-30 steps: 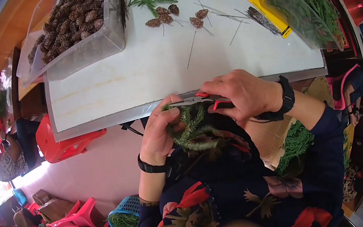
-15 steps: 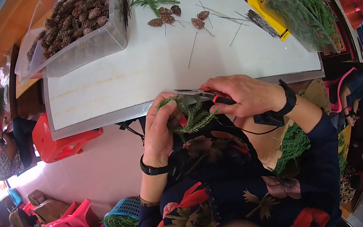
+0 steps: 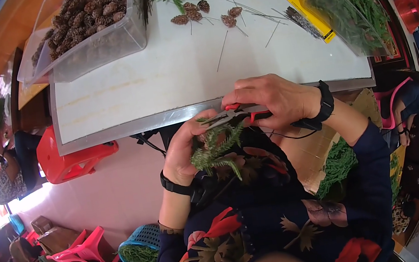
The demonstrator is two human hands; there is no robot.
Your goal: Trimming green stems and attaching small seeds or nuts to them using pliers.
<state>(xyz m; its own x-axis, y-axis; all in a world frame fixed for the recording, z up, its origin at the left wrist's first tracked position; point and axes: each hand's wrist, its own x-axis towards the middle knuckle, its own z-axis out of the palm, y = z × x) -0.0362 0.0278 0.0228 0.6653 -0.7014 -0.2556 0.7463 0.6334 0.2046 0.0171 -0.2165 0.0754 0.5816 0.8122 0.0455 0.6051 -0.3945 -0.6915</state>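
Observation:
My left hand (image 3: 182, 148) is closed on a small bunch of green artificial pine sprigs (image 3: 217, 148), held over my lap just off the table's front edge. My right hand (image 3: 277, 100) grips a pair of pliers (image 3: 255, 116) with red and black handles. The jaws reach across to the top of the bunch beside my left fingertips. What exactly lies between the jaws is too small to tell. On the table beyond lie several loose pine cones (image 3: 192, 14) with wire stems, and thin dark wires (image 3: 222, 51).
A clear plastic bin of pine cones (image 3: 124, 41) stands at the table's left. At right are a yellow-and-black packet (image 3: 305, 13) and a clear container of greenery (image 3: 351, 14). Below sit a red stool (image 3: 64, 162), a blue basket (image 3: 139, 242) and a cardboard box (image 3: 311, 170). Other people sit around.
The bunch has turned, its sprigs now hanging lower toward my lap. Both hands tilted, and the pliers' jaws came down closer to my left fingers.

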